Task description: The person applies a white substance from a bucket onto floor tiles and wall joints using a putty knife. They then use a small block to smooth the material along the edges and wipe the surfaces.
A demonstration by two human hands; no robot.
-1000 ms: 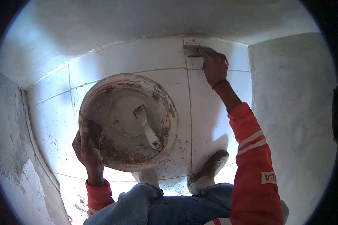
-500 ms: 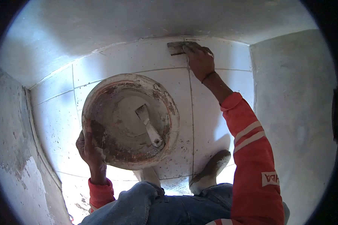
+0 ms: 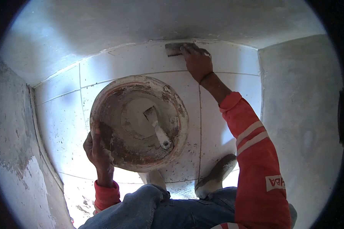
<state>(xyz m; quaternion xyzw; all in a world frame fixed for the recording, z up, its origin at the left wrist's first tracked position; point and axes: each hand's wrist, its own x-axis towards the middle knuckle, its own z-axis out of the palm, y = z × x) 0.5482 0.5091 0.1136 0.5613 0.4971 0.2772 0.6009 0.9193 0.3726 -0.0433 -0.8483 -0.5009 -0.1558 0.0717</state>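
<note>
- Head view: a round, residue-caked basin [image 3: 135, 148] appears above the white tiled floor [image 3: 229, 99], in front of the wearer's legs in jeans [image 3: 179, 210].
- At the basin's lower left edge, the left hand [image 3: 99, 152] grips the rim, thumb laid over the inner side; its other fingers are partly hidden.
- Inside the basin, right of its middle, lies a putty knife [image 3: 161, 135], its blade toward the pale, smooth material [image 3: 135, 118] at the bottom and its handle resting toward the lower right wall.
- Beyond the basin, up and to its right, the right hand [image 3: 198, 63] pinches a flat, dark plate [image 3: 174, 49] between thumb and fingers, low over the far row of tiles; firm contact cannot be told.
- Farther beyond the basin, just past the plate, rises a grey wall [image 3: 172, 21].
- Below and to the right of the basin is one foot [image 3: 218, 171]; another [image 3: 153, 179] is partly covered by it.
</note>
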